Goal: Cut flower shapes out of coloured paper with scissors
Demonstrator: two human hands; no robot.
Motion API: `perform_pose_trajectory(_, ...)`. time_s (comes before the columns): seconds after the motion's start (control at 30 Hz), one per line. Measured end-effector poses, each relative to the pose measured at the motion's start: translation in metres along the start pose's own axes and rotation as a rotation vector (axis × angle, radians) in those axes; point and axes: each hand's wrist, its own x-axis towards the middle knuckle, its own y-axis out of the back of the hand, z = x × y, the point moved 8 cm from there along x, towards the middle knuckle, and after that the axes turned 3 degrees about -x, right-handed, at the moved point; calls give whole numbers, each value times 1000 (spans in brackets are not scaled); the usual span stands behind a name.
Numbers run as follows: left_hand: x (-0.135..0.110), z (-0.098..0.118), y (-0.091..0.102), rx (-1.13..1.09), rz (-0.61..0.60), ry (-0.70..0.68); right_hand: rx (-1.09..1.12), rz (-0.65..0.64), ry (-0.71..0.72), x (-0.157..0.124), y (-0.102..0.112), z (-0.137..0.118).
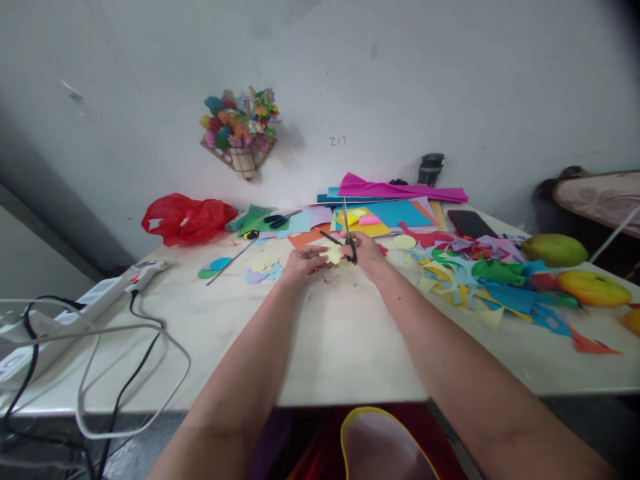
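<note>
In my left hand (301,262), fingers closed, is the edge of a pale yellow paper cutout (332,253) with a wavy, petal-like outline. My right hand (369,252) grips dark-handled scissors (353,251) at the cutout's right side, with a thin metal blade pointing away toward the wall. A short dark strip slants out on the left of the scissors; I cannot tell whether it is part of them. Small scraps lie on the table just below both hands. Left of them are a pile of pale yellow cutouts (265,264) and light blue cutouts (273,272).
Coloured paper scraps (450,273), a phone (471,224) and a mango-like fruit (554,249) lie right. Paper sheets (400,212) and a magenta roll (400,189) lie behind. Leftward are a red plastic bag (187,219), more scissors (280,219) and a power strip (95,300) with cables.
</note>
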Motion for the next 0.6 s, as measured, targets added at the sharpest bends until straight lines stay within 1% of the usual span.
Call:
perform_pose_trajectory(0.1, 0, 0, -1, -78, -13, 0, 22, -12, 19, 0, -1, -1)
perform_pose_trajectory(0.17, 1, 1, 0, -132, 6, 10, 33, -14, 29, 1, -1, -1)
perform_pose_trajectory(0.33, 2, 0, 10, -184, 135, 91, 30, -31, 52, 2, -3, -2)
perform_pose_trajectory(0.43, 2, -3, 14, -166, 184, 126, 16, -54, 58, 2, -4, -1)
perform_pose_trajectory(0.5, 1, -5, 13, -123, 176, 138, 10, -69, 70, 1, -6, -1)
perform_pose_trajectory(0.6, -2, -5, 7, -70, 96, 129, -5, -105, 84, -1, -10, -2)
